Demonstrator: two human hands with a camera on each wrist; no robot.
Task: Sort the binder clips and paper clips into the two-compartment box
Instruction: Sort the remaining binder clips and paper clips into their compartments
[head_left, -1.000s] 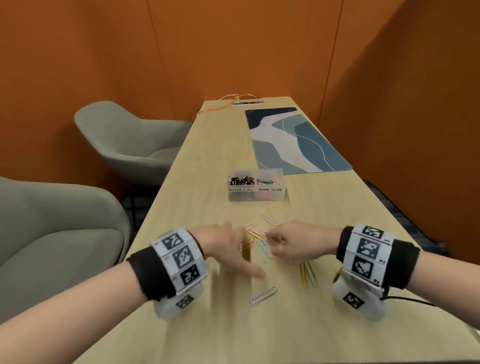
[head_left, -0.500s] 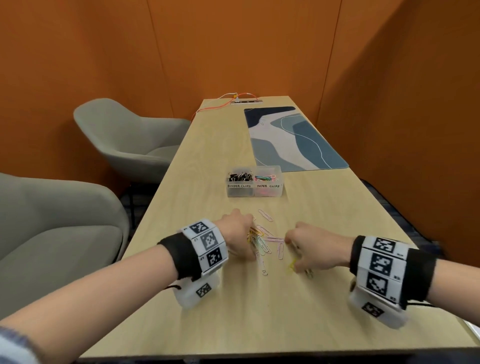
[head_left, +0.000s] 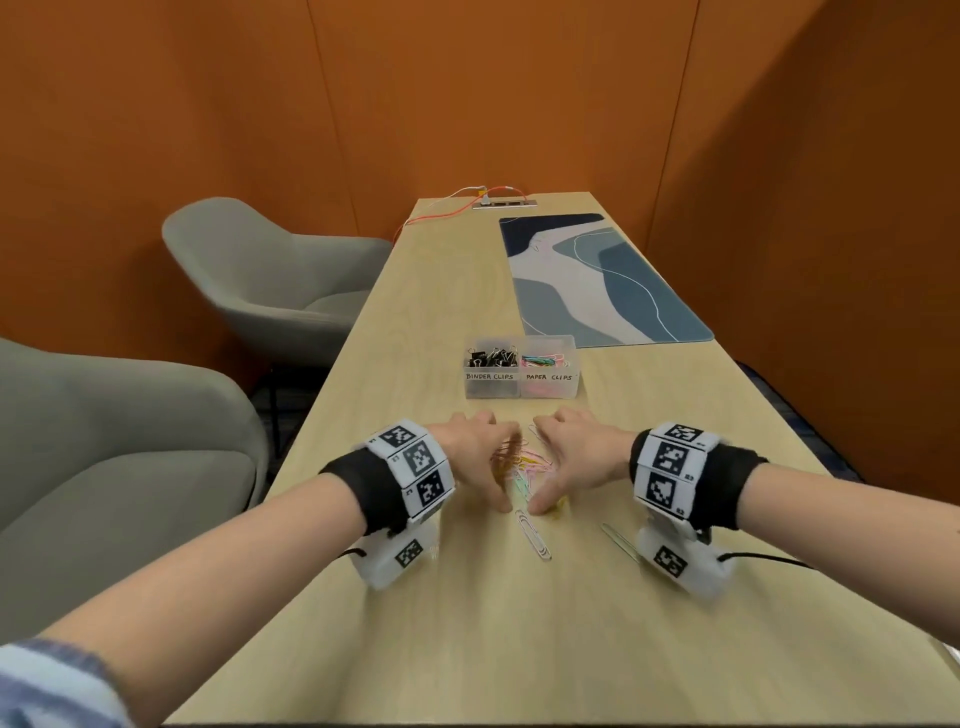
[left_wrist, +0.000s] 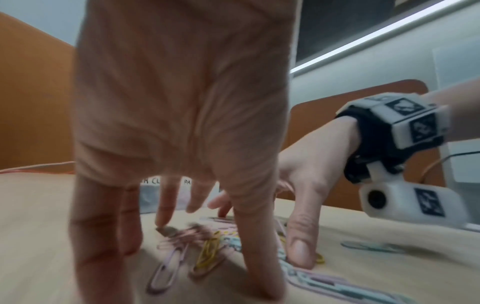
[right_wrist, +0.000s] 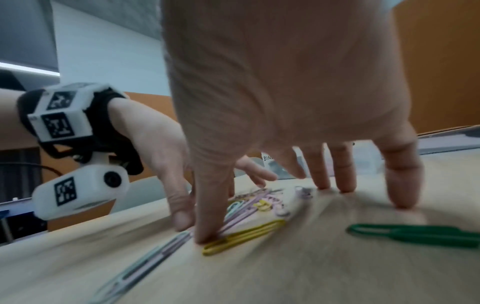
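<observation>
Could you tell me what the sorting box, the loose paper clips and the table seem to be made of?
Box: frosted, translucent plastic by the look; the contents show dimly through its walls.
Paper clips: probably wire with a coloured coating; thin bent loops in pink, yellow and green.
Table: pale wood or wood-look laminate, matte; faint grain lines show, but which one cannot be told.

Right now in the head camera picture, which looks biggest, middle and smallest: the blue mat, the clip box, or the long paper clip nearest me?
1. Blue mat, clearly the largest, though it lies farthest away.
2. Clip box, much smaller than the mat.
3. Long paper clip, thinnest and smallest, even though it lies nearest the camera.
</observation>
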